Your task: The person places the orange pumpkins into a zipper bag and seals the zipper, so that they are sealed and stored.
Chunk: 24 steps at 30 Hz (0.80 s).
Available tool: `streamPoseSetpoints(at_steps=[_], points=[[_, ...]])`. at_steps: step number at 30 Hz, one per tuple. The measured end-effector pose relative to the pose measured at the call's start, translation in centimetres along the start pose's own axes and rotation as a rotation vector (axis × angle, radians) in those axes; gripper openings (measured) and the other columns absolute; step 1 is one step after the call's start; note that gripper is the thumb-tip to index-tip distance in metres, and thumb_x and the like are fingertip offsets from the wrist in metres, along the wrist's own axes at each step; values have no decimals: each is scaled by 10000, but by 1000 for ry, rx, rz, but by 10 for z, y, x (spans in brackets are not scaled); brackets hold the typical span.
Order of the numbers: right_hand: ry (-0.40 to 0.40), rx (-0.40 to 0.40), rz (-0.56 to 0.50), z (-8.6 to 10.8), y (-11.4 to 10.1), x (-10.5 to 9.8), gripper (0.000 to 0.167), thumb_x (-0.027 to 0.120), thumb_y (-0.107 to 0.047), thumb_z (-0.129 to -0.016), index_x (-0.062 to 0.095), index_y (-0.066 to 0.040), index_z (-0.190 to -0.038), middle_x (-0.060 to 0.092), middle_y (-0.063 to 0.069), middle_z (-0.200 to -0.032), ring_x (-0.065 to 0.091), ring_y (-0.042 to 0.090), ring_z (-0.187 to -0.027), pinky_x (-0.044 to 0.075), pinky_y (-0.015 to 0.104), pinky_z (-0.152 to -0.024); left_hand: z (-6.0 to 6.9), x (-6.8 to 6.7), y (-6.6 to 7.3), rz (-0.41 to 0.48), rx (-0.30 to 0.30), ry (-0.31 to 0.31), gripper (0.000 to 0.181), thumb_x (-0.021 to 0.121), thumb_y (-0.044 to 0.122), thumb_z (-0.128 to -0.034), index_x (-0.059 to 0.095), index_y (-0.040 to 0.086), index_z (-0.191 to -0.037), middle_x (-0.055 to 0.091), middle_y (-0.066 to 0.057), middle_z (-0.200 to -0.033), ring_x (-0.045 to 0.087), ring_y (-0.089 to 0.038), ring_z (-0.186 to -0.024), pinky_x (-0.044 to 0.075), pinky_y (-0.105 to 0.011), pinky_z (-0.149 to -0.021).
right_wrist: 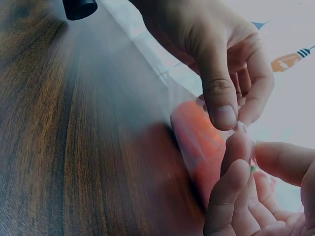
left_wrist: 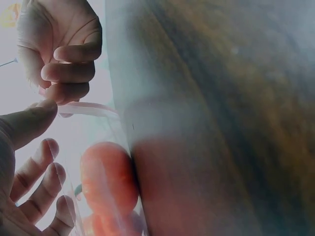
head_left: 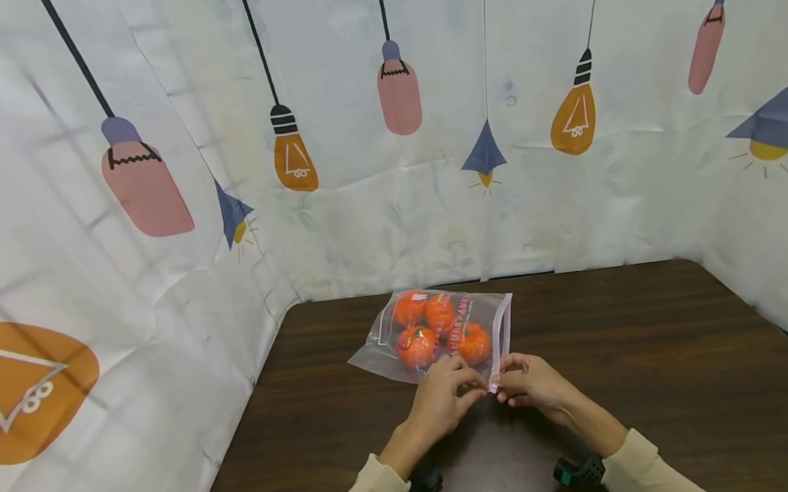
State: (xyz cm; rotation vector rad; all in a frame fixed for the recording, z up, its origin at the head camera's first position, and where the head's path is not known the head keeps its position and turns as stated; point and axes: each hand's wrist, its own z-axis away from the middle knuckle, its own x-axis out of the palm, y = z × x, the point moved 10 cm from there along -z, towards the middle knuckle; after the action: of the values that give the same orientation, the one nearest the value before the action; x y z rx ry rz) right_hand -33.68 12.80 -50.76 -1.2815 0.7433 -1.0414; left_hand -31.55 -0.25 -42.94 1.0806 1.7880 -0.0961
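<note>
A clear zip bag point(head_left: 380, 345) with pink lettering lies on the table, its zip edge point(head_left: 503, 322) toward the right. Several round orange-red fruits, perhaps tomatoes or mandarins point(head_left: 417, 348), are inside it. At the bag's near corner my left hand point(head_left: 444, 393) pinches the edge between thumb and forefinger, its other fingers spread loosely over the plastic. Right beside it, my right hand point(head_left: 534, 388) pinches the same corner of the zip strip. In the left wrist view the pale strip point(left_wrist: 91, 109) runs away from the fingertips, with one fruit point(left_wrist: 109, 177) behind the plastic.
The dark wood-grain table point(head_left: 644, 351) reaches to a back edge behind the bag. White curtains point(head_left: 366, 240) printed with hanging lamps surround it on the back and sides. A dark band with a device point(head_left: 580, 472) sits at the right wrist.
</note>
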Motion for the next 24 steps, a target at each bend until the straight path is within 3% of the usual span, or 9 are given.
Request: streamPoseSetpoints(at_steps=[4, 13, 24], points=[[18, 16, -5, 1, 3, 1, 208, 668, -127, -954, 531, -49, -1088, 706, -26, -800, 673, 68, -706, 527, 201, -633, 2, 1, 1, -12, 19, 8, 45, 822, 246, -853, 795, 257, -887, 620, 75, -823, 528, -48, -789, 405, -152, -718], [84, 55, -13, 1, 9, 0, 358, 679, -117, -943, 462, 8, -1199, 680, -38, -763, 610, 27, -643, 438, 152, -524, 5, 3, 9, -129, 104, 25, 58, 798, 271, -860, 782, 269, -916, 592, 86, -825, 538, -77, -800, 395, -210, -720], [234, 56, 20, -1, 3, -22, 440, 666, -93, -946, 392, 33, -1266, 682, -13, -771, 533, 58, -613, 452, 173, -522, 0, 0, 15, -128, 170, 38, 48, 795, 261, -868, 759, 271, -899, 616, 93, -825, 555, -64, -753, 426, -198, -696]])
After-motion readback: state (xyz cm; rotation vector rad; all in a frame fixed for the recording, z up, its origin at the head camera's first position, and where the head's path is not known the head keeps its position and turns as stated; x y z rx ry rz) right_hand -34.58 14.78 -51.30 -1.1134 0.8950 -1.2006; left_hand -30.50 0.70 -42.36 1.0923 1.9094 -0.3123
